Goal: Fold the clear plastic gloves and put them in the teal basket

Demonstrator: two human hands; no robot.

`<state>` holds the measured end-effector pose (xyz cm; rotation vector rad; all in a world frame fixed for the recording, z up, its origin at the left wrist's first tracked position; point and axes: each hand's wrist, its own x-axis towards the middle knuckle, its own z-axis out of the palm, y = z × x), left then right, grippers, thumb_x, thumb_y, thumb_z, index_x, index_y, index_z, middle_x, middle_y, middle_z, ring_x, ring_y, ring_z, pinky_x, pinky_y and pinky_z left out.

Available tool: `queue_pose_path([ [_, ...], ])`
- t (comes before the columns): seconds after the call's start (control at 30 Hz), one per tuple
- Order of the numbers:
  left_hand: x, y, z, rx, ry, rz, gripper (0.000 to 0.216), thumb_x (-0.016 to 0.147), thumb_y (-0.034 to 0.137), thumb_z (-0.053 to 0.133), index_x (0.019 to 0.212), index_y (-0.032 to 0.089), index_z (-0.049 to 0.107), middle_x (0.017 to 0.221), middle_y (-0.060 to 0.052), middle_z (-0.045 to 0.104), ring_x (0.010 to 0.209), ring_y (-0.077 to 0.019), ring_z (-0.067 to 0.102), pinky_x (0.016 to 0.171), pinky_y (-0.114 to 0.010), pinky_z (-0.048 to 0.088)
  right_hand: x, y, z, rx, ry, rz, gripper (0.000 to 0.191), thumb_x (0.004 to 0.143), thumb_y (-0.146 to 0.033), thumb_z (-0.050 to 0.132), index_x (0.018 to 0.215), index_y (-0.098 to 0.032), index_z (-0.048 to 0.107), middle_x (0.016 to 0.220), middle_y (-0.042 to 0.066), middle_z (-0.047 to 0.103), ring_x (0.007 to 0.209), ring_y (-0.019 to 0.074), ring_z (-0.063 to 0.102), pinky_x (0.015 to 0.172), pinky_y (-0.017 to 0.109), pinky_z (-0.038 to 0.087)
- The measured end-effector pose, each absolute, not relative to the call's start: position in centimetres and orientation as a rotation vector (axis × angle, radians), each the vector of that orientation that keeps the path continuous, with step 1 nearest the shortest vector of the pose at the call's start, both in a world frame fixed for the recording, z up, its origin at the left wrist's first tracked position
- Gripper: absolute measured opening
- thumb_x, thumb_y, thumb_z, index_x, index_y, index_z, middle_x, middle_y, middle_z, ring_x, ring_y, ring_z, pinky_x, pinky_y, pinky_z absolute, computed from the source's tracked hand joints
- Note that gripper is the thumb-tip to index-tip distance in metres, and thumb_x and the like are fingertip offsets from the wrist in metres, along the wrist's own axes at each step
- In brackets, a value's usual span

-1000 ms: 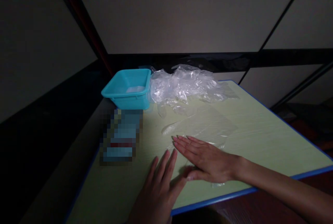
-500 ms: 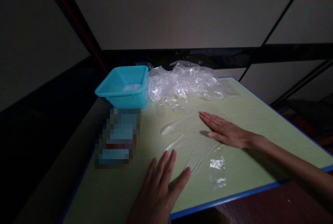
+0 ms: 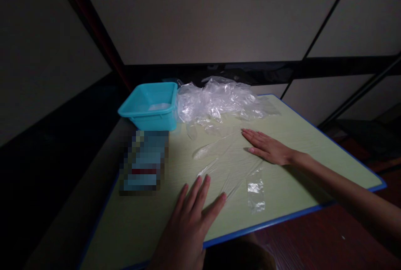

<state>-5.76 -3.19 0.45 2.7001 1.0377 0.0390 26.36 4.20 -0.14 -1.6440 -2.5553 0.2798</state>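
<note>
A thin clear plastic bag lies spread on the table, creased between my two hands. My left hand rests palm down at its near left part, fingers apart. On the far right part of the bag my right hand lies flat, fingers stretched out and thumb apart. One strip of the bag, shiny and wrinkled, reaches toward the table's front edge. Behind it sits a crumpled heap of clear plastic bags.
A turquoise plastic basin with something whitish inside stands at the back left of the pale green, blue-edged table. In front of the basin lies a pixelated, blurred flat object. Pale panels rise behind the table.
The view has shifted slightly. Both hands stay flat on the bag, with little visible change in their pose or in the bag between them.
</note>
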Motion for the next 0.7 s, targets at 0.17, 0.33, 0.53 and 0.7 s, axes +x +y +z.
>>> queue_pose_path([
  [0.17, -5.8, -3.1, 0.5, 2.696, 1.042, 0.043, 0.101, 0.048, -0.001, 0.047, 0.137, 0.038, 0.02, 0.148, 0.003, -0.011, 0.135, -0.0286, 0.002, 0.104, -0.052, 0.015, 26.3, 4.2, -0.3, -1.668, -2.569, 0.241, 0.067, 0.09, -0.056, 0.012, 0.142, -0.014, 0.013, 0.147, 0.01, 0.014, 0.133, 0.0227, 0.013, 0.109, 0.044, 0.014],
  [0.33, -5.9, -2.8, 0.7, 2.669, 0.965, 0.078, 0.09, 0.059, 0.023, 0.069, 0.137, 0.034, 0.024, 0.149, -0.006, -0.003, 0.134, -0.034, 0.006, 0.103, -0.057, 0.016, 26.3, 4.2, -0.2, -1.642, -2.562, 0.228, 0.066, 0.09, -0.056, 0.013, 0.142, -0.017, 0.012, 0.147, 0.008, 0.014, 0.133, 0.0228, 0.014, 0.109, 0.045, 0.016],
  [0.53, -6.6, -1.7, 1.7, 2.648, 0.943, 0.017, 0.081, 0.067, 0.05, 0.068, 0.135, 0.037, 0.026, 0.148, -0.008, 0.006, 0.134, -0.0309, 0.009, 0.103, -0.054, 0.019, 25.7, 4.0, -0.4, -1.702, -2.497, 0.236, 0.064, 0.09, -0.056, 0.014, 0.142, -0.02, 0.012, 0.146, 0.007, 0.017, 0.133, 0.0236, 0.017, 0.108, 0.046, 0.017],
  [0.7, -7.9, 0.8, 1.5, 2.696, 0.866, 0.017, 0.071, 0.074, 0.053, 0.061, 0.134, 0.037, 0.028, 0.147, -0.007, 0.009, 0.134, -0.0295, 0.011, 0.103, -0.053, 0.018, 24.9, 3.7, -0.7, -1.786, -2.436, 0.215, 0.068, 0.088, -0.059, 0.012, 0.142, -0.017, 0.016, 0.146, 0.008, 0.017, 0.133, 0.0232, 0.015, 0.108, 0.044, 0.017],
])
